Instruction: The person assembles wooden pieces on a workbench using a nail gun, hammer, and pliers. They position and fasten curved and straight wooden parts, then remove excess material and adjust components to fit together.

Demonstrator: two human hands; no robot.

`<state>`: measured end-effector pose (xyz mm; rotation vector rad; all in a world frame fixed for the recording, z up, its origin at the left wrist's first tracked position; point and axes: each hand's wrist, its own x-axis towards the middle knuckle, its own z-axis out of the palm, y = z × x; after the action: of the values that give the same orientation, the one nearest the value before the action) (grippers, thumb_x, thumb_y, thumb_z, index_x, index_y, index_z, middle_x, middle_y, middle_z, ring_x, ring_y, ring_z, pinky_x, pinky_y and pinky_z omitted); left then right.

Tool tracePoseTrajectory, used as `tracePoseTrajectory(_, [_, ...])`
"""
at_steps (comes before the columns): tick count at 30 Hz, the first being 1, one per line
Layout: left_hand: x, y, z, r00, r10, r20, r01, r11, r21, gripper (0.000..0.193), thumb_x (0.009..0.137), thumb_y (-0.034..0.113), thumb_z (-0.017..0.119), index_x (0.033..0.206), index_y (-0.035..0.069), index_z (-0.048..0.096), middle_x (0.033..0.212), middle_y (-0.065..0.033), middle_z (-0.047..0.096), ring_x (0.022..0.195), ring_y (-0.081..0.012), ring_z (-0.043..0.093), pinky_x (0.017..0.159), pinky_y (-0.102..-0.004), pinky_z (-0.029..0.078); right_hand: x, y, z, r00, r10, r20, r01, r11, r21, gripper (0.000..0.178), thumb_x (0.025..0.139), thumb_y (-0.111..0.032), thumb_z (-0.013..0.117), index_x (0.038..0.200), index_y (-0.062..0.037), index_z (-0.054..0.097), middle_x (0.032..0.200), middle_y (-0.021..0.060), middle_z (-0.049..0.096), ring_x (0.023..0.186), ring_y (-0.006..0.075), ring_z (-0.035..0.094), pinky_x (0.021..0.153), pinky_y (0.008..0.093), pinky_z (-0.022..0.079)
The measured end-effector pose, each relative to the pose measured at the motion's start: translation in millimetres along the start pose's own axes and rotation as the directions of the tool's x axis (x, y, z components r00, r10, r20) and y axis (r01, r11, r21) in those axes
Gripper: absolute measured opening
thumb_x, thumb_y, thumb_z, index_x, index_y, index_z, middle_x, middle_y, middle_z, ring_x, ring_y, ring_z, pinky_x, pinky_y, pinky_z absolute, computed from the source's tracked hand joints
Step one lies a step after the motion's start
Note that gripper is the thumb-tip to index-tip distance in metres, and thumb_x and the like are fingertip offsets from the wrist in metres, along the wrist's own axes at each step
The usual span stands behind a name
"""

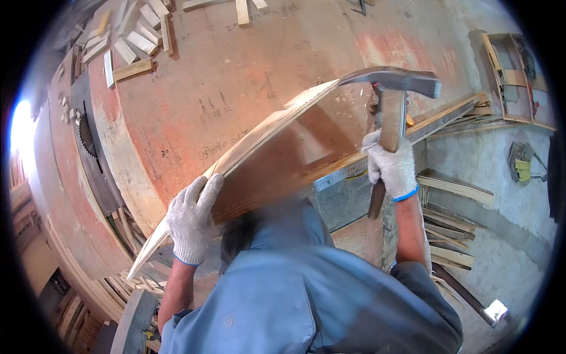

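Observation:
In a white knit glove, my left hand (191,215) grips a long pale wooden board (265,134) near its lower left end. The board stands on edge and slants up and away to the right across the workbench. My right hand (392,165), gloved too, is wrapped round the wooden handle of a claw hammer (413,81). That hammer is raised upright, its dark metal head close to the board's far end. I cannot tell whether the two touch. Part of the handle shows below my right fist.
Wood offcuts (140,42) lie at the far left of the reddish workbench (306,41). A toothed saw blade (88,138) sticks up through a slot on the left. A metal ruler (339,177) runs along the near edge. Boards (457,186) are stacked at right, below a wall-side wooden frame (513,76).

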<state>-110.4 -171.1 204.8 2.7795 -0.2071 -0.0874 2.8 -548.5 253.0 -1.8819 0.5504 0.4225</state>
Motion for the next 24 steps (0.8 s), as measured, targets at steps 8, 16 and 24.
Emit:
tracePoseTrajectory(8, [2,2,3,1.0,0.009,-0.012,-0.009,1.0,-0.002,0.061,0.08,-0.007,0.065,0.136,0.018,0.07,0.126,-0.0111,0.072,0.108,-0.034,0.07,0.092,-0.0432,0.056,19,19,-11,0.998,0.051,0.043,-0.043,0.985,-0.169,0.016,0.097,-0.021,0.072,0.097,-0.0051,0.073,0.063,-0.0018,0.057,0.048,0.0084,0.053,0.045,0.0271,0.04])
tracePoseTrajectory(16, [-3,-1,8,1.0,0.024,-0.016,-0.024,1.0,0.019,0.066,0.078,-0.002,0.066,0.14,0.022,0.067,0.127,-0.0082,0.068,0.108,-0.0313,0.067,0.093,-0.0447,0.053,10,13,-14,0.996,-0.088,-0.017,0.089,0.992,0.089,0.012,0.098,-0.015,0.071,0.096,-0.0037,0.072,0.063,-0.0007,0.057,0.048,0.0079,0.051,0.042,0.0277,0.038])
tracePoseTrajectory(24, [-4,1,7,1.0,0.017,-0.015,-0.017,1.0,0.011,0.066,0.078,0.0,0.066,0.14,0.021,0.067,0.126,-0.0091,0.068,0.109,-0.0312,0.067,0.092,-0.0447,0.054,12,4,-7,0.999,0.041,0.022,-0.041,0.999,0.004,0.018,0.098,-0.022,0.072,0.097,-0.0039,0.073,0.061,-0.0016,0.055,0.047,0.0072,0.05,0.043,0.0277,0.038])
